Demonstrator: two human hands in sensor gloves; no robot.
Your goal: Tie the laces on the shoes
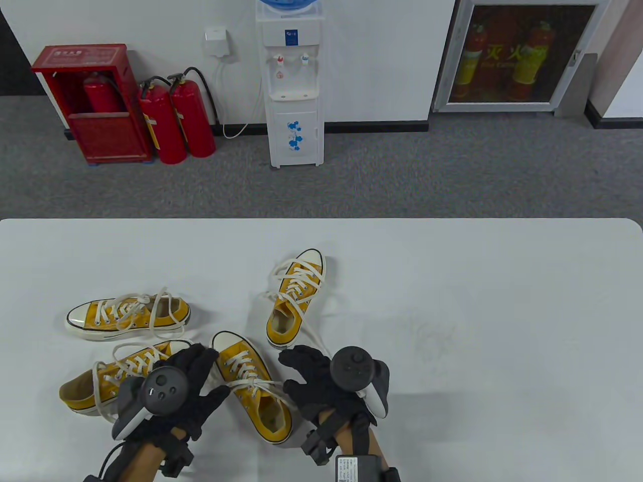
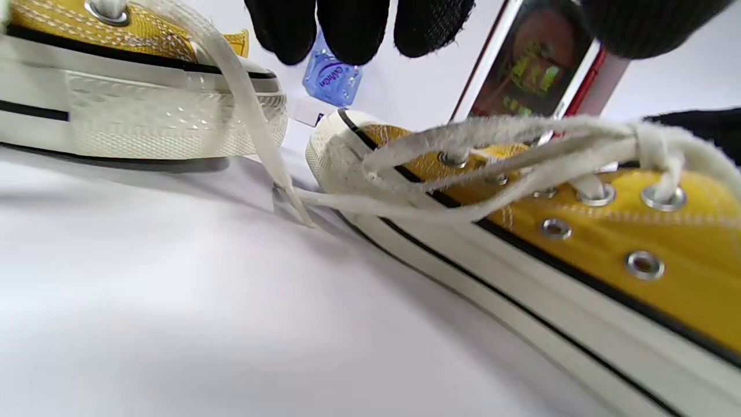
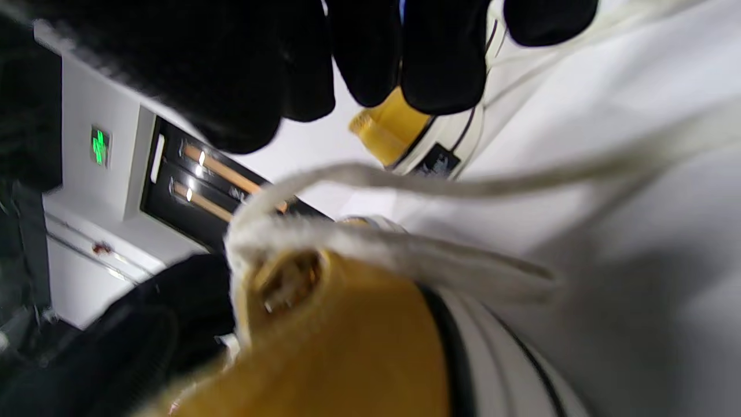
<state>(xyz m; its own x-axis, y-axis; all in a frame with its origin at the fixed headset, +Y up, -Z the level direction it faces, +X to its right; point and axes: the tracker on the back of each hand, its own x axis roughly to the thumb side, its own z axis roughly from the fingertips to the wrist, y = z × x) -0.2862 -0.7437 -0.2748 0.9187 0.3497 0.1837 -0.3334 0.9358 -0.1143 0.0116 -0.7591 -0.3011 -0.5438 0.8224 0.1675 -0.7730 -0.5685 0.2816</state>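
Observation:
Four yellow canvas sneakers with white laces lie on the white table (image 1: 452, 311). The nearest one (image 1: 253, 396) lies between my hands, toe pointing away, its laces (image 1: 253, 385) drawn sideways across the tongue. My left hand (image 1: 201, 369) hovers at its left side with fingers (image 2: 353, 29) spread and straight, gripping nothing. In the left wrist view the lace (image 2: 492, 133) loops out from the top eyelets, its end lying on the table. My right hand (image 1: 306, 371) sits at the shoe's right side, fingers (image 3: 440, 58) loosely bent above a lace strand (image 3: 405, 179) without pinching it.
A second sneaker (image 1: 100, 381) lies partly under my left hand. A third (image 1: 128, 316) lies on its sole at the left, and a fourth (image 1: 294, 301) sits behind the centre shoe with loose laces trailing toward my right hand. The right half of the table is bare.

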